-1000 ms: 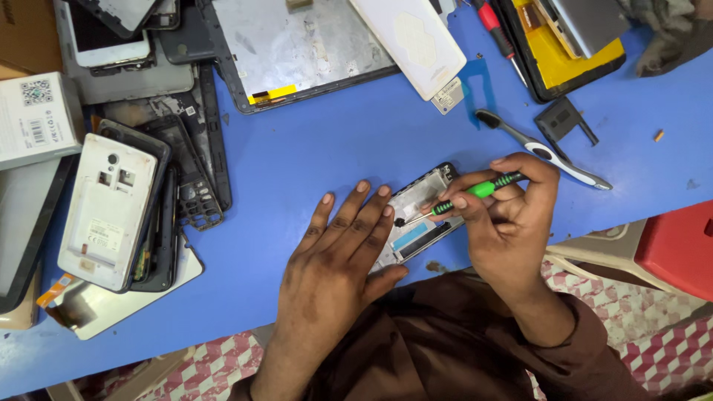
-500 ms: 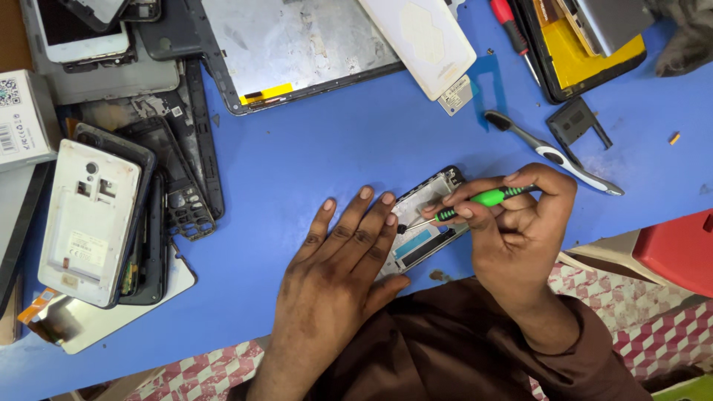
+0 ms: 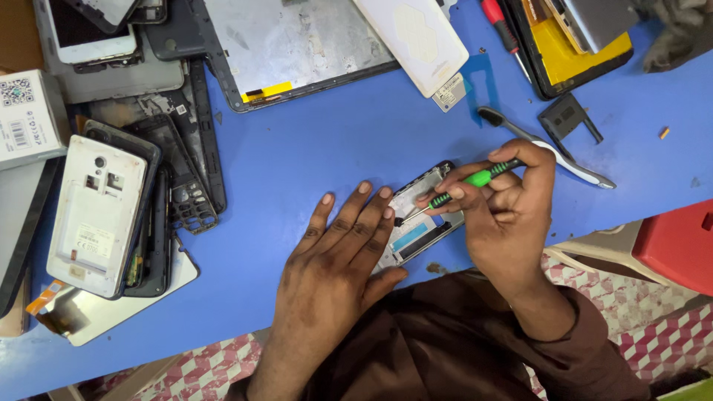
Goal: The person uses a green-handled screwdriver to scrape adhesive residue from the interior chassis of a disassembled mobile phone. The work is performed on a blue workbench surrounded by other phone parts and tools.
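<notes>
- Currently, my left hand (image 3: 338, 256) presses flat on the opened phone frame (image 3: 420, 215) near the blue table (image 3: 312, 148) edge, preventing slip.
- My right hand (image 3: 505, 212) pinches the green screwdriver (image 3: 464, 186), tip angled into the frame.

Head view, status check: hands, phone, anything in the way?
Left hand flat, pinning opened phone. Right hand gripping green screwdriver, tip on phone's frame. Nothing blocking; toothbrush lies clear behind.

Left hand (image 3: 338, 252) covers the left half of the opened phone (image 3: 423, 219). Screwdriver (image 3: 464, 186) tip contact too small to tell. Far tablet shell (image 3: 297, 44), yellow-lined tray (image 3: 572, 52) cut by top edge.
</notes>
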